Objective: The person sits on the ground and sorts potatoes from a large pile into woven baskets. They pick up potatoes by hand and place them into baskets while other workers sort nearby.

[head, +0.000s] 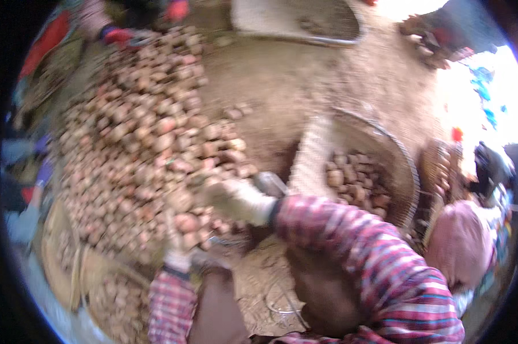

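A wide heap of potatoes (pixel 134 129), some pinkish and some tan, lies on the earth floor in front of me. My right hand (pixel 237 200), in a pale glove, reaches over the heap's near right edge, its fingertips blurred among the potatoes. Lower down, my left hand (pixel 175 243), also gloved, is at the near edge beside reddish potatoes (pixel 186 223). Between the hands sits a larger tan potato (pixel 179 200). Blur hides whether either hand grips anything. Past my right forearm stands a woven basket (pixel 310 150) with potatoes (pixel 358 180) in it.
Another scoop-shaped basket (pixel 263 17) lies at the top. A co-worker's red-gloved hand (pixel 119 38) touches the heap's far end; purple-gloved hands (pixel 44 170) are at the left. Baskets (pixel 80 275) stand lower left. A person in a pink head covering (pixel 459 245) is close on the right.
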`<state>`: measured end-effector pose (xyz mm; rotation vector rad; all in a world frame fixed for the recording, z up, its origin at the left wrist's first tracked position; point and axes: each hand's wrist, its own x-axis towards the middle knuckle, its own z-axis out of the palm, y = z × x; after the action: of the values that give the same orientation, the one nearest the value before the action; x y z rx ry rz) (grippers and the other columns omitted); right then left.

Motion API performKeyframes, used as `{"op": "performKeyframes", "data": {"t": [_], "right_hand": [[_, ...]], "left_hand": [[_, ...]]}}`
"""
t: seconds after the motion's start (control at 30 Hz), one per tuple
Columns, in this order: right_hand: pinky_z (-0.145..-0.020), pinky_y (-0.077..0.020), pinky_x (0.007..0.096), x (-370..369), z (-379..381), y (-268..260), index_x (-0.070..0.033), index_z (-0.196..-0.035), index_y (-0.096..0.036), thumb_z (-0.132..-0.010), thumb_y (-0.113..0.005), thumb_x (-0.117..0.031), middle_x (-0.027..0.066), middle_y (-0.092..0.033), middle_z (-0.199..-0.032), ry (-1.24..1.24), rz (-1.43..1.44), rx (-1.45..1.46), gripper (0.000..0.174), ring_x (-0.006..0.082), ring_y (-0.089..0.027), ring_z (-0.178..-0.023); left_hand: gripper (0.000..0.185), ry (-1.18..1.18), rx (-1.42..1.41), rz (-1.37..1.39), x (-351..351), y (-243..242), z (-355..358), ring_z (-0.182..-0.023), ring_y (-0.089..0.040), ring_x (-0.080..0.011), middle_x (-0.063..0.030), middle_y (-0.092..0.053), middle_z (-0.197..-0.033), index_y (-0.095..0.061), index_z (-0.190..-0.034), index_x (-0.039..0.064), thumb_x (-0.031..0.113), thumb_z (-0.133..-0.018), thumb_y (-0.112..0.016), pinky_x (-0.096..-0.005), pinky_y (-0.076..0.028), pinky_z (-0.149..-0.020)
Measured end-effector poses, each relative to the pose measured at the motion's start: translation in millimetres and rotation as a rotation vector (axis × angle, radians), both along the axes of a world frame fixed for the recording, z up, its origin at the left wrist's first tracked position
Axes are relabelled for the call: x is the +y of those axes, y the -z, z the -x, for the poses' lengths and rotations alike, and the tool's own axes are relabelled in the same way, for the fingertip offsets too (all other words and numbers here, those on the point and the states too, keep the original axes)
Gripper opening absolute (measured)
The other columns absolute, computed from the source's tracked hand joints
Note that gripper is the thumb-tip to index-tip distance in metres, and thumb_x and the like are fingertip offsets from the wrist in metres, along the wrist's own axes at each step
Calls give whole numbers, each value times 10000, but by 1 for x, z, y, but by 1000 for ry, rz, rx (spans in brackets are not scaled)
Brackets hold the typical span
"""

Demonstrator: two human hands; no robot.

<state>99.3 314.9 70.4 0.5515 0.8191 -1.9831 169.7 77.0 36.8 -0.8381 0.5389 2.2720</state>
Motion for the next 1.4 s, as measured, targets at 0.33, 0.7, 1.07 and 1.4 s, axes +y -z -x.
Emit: {"op": "performKeyframes", "data": {"t": [0.33,0.7,1.07,1.4], "right_hand": [[-865,-554,336,123,1,17,-38,-1349,-548,-962,-630,-112,137,-660,-1162,262,-705,802,403,229,-663,-1076],[-1050,-486,403,269,-350,-20,18,-1282,-616,-1026,-567,-559,150,-681,-1208,52,-933,-115,634,278,-639,-1135],[-763,-562,438,477,-428,92,-103,-904,-643,-874,-655,-250,47,-677,-838,1046,-904,-375,151,246,-653,-792],[-677,-593,373,480,-352,71,-72,-842,-602,-844,-646,-104,51,-653,-779,939,-760,-204,55,233,-664,-719]], "left_hand": [[778,-164,36,-104,-2,3,-43,-795,-708,-301,-150,-701,-1124,-560,-1339,40,714,-954,-498,-363,-595,-572],[731,-117,44,-10,-1,5,-53,-819,-689,-236,-102,-667,-1107,-546,-1325,73,683,-928,-609,-311,-554,-537],[815,54,58,209,0,-1,-79,-576,-587,-215,-158,-658,-819,-582,-1147,-16,761,-951,-429,-300,-493,-507],[799,288,117,388,-15,-3,-100,-630,-646,-188,-119,-700,-766,-656,-1104,-40,690,-1018,-342,-287,-524,-586]]}}
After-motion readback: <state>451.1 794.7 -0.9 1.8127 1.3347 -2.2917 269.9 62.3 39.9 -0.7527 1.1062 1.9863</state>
